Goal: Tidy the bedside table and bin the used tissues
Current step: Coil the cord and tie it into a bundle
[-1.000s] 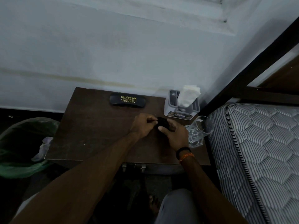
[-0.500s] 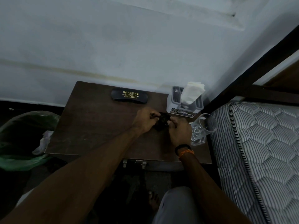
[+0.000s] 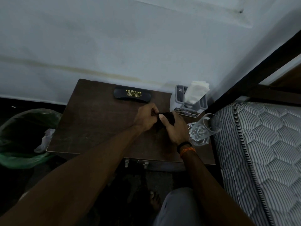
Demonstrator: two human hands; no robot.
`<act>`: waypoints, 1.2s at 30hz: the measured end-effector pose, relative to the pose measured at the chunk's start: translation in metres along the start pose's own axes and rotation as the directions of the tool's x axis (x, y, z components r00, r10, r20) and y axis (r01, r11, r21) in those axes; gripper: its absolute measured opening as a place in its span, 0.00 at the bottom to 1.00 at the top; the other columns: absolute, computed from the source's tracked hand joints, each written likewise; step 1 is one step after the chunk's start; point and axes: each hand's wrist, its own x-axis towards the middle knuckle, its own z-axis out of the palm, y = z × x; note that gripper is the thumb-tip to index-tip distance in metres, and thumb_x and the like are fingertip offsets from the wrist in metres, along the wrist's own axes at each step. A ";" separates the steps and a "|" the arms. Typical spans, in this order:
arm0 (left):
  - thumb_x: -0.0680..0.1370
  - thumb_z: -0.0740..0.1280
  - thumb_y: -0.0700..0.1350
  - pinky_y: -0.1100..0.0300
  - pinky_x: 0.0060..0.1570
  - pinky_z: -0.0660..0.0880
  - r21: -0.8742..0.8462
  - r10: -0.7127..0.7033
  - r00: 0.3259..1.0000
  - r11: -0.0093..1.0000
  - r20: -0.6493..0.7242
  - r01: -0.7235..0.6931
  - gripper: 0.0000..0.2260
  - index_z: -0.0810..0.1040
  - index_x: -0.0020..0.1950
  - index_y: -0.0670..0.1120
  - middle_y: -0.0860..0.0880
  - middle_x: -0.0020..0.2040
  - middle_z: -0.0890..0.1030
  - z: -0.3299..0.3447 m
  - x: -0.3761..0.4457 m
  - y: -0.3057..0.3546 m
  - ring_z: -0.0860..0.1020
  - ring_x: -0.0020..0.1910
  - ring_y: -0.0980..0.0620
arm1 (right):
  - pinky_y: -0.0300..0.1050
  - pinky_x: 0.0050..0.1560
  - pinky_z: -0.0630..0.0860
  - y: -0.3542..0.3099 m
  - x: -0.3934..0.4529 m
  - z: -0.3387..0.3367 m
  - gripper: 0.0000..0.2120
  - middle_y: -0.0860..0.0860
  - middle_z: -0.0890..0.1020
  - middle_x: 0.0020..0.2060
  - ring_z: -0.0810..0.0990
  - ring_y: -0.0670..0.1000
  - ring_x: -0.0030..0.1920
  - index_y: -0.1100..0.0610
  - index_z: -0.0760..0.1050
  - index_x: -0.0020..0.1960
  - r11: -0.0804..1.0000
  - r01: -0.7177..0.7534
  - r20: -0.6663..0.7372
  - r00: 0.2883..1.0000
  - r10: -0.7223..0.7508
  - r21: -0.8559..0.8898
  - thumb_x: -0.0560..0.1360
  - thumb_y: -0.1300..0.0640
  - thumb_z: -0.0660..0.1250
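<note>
Both hands (image 3: 162, 123) pinch dark item (image 3: 166, 117) w/ fingers. Risk: right elbow knocks glass (image 3: 204, 129) off surface (image 3: 91, 121) right edge.

one glass (image 3: 204, 129), one case (image 3: 132, 94) (maybe glasses)

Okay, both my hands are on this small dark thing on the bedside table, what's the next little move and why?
Probably finish gathering the dark thing and set it down by the glasses case at the back. Both the left hand and right hand are pinching it mid-table, and the drinking glass stands just beside the right hand, so moving away from it seems safer.
</note>
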 end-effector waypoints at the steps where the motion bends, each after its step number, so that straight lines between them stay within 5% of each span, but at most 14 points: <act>1: 0.71 0.69 0.34 0.59 0.40 0.77 0.005 0.006 1.000 1.000 -0.006 -0.006 0.06 0.78 0.45 0.43 0.46 0.44 0.81 0.002 0.001 0.001 0.79 0.43 0.50 | 0.45 0.63 0.66 0.000 0.002 0.000 0.32 0.54 0.74 0.68 0.72 0.56 0.68 0.55 0.70 0.70 1.000 -0.008 0.007 1.000 0.008 0.025 0.75 0.35 0.64; 7: 0.71 0.71 0.40 0.56 0.38 0.78 0.046 0.038 0.998 0.998 -0.050 -0.036 0.05 0.76 0.44 0.43 0.47 0.41 0.79 0.013 0.003 0.003 0.77 0.40 0.51 | 0.52 0.60 0.76 0.010 0.012 0.000 0.35 0.48 0.83 0.56 0.80 0.51 0.56 0.49 0.78 0.61 0.997 -0.053 0.037 0.998 0.051 0.052 0.67 0.24 0.62; 14: 0.72 0.73 0.40 0.61 0.38 0.77 0.067 0.034 0.996 0.997 -0.084 -0.028 0.04 0.78 0.42 0.45 0.50 0.41 0.79 0.025 0.004 -0.006 0.77 0.39 0.57 | 0.43 0.62 0.75 0.019 0.020 -0.004 0.18 0.52 0.84 0.57 0.81 0.50 0.60 0.55 0.80 0.62 0.994 -0.090 -0.010 0.996 0.091 0.055 0.74 0.54 0.73; 21: 0.70 0.76 0.40 0.73 0.37 0.68 0.044 0.000 1.000 0.999 0.017 -0.001 0.05 0.81 0.42 0.44 0.52 0.45 0.80 0.011 0.008 -0.007 0.76 0.41 0.59 | 0.38 0.63 0.71 0.021 0.026 0.000 0.18 0.50 0.84 0.58 0.80 0.50 0.61 0.52 0.80 0.62 0.981 -0.007 -0.046 0.999 -0.002 -0.194 0.73 0.55 0.73; 26: 0.67 0.78 0.42 0.65 0.44 0.75 0.057 -0.039 0.983 0.998 0.177 0.029 0.11 0.84 0.47 0.46 0.50 0.54 0.83 -0.002 0.014 -0.013 0.79 0.48 0.55 | 0.43 0.64 0.71 0.021 0.030 -0.001 0.19 0.52 0.82 0.60 0.79 0.53 0.63 0.53 0.79 0.64 0.957 0.031 -0.039 0.998 -0.044 -0.288 0.73 0.55 0.72; 30: 0.68 0.77 0.42 0.56 0.54 0.78 0.089 0.036 0.983 0.995 0.180 -0.052 0.12 0.85 0.52 0.46 0.49 0.54 0.84 0.000 0.014 -0.014 0.81 0.51 0.52 | 0.46 0.67 0.68 0.022 0.026 0.003 0.23 0.54 0.77 0.67 0.74 0.55 0.67 0.54 0.73 0.71 0.922 0.112 0.036 0.994 -0.106 -0.371 0.76 0.58 0.69; 34: 0.70 0.75 0.44 0.47 0.67 0.67 0.170 0.122 0.982 0.974 0.144 -0.146 0.12 0.84 0.53 0.45 0.46 0.58 0.83 0.011 0.012 -0.012 0.78 0.59 0.49 | 0.49 0.69 0.69 0.026 0.022 0.005 0.23 0.55 0.74 0.71 0.73 0.56 0.69 0.57 0.70 0.72 0.888 0.178 0.081 0.984 -0.158 -0.424 0.78 0.60 0.65; 36: 0.73 0.73 0.45 0.50 0.68 0.61 0.227 0.128 0.981 0.961 0.145 -0.159 0.12 0.84 0.56 0.45 0.47 0.60 0.81 0.011 0.008 -0.010 0.75 0.61 0.49 | 0.49 0.68 0.70 0.027 0.020 0.004 0.22 0.56 0.73 0.71 0.73 0.58 0.69 0.59 0.69 0.73 0.864 0.199 0.105 0.980 -0.169 -0.462 0.79 0.59 0.64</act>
